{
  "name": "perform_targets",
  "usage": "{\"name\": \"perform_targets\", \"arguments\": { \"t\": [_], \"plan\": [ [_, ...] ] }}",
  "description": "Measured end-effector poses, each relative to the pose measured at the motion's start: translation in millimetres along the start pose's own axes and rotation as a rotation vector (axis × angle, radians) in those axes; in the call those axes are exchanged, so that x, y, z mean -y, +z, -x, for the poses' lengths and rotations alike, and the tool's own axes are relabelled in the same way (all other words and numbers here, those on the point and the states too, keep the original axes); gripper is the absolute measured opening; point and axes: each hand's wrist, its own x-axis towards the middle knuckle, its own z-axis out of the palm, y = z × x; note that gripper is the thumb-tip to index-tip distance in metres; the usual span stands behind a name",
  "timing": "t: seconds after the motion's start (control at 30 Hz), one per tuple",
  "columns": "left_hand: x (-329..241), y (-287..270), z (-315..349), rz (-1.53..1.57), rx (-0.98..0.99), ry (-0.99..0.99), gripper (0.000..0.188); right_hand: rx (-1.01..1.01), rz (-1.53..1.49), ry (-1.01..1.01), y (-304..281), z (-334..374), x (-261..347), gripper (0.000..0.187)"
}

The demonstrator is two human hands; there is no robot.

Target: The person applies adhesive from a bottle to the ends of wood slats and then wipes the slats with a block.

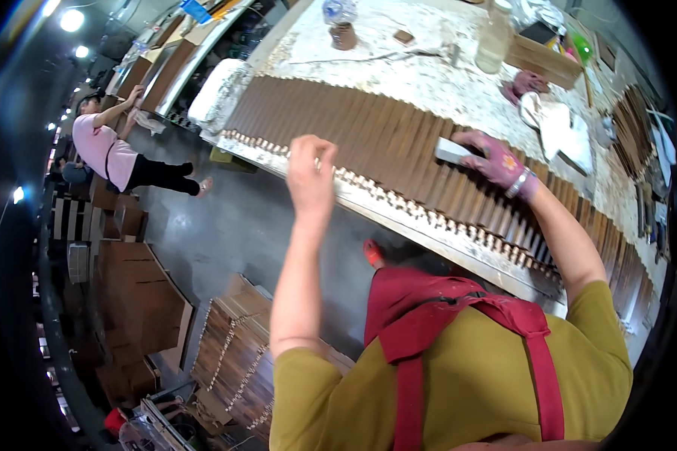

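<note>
A long row of brown wooden strips [376, 124] lies side by side on the table, their pale notched ends lined up along the near edge. My right hand [496, 159], in a pinkish-purple glove, grips a light grey rectangular block [451, 151] between thumb and fingers, over the strips. I cannot tell whether the block touches the wood. Bare and curled, my left hand [312, 177] is at the near edge of the row, left of the block. Its fingers are bent in toward the thumb, and anything they hold is too small or hidden to make out.
A clear bottle [493, 37], a wooden box [545, 60] of odds and ends and a white cloth [564, 128] stand or lie beyond the strips. Stacked wooden panels [233, 361] are at lower left. A person [109, 143] in pink works at another bench.
</note>
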Motion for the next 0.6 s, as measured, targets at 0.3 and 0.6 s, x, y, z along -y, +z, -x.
{"name": "perform_targets", "arguments": {
  "t": [0.3,0.6],
  "plan": [
    [243.9,-71.7,-203.5,-0.233,0.112,-0.143,0.021,-0.060,0.006,0.324,2.7,-7.2,37.4,0.044],
    [364.8,7.4,-267.9,-0.304,0.553,0.017,0.029,-0.091,-0.114,0.570,3.8,-20.6,51.5,0.042]
  ]
}}
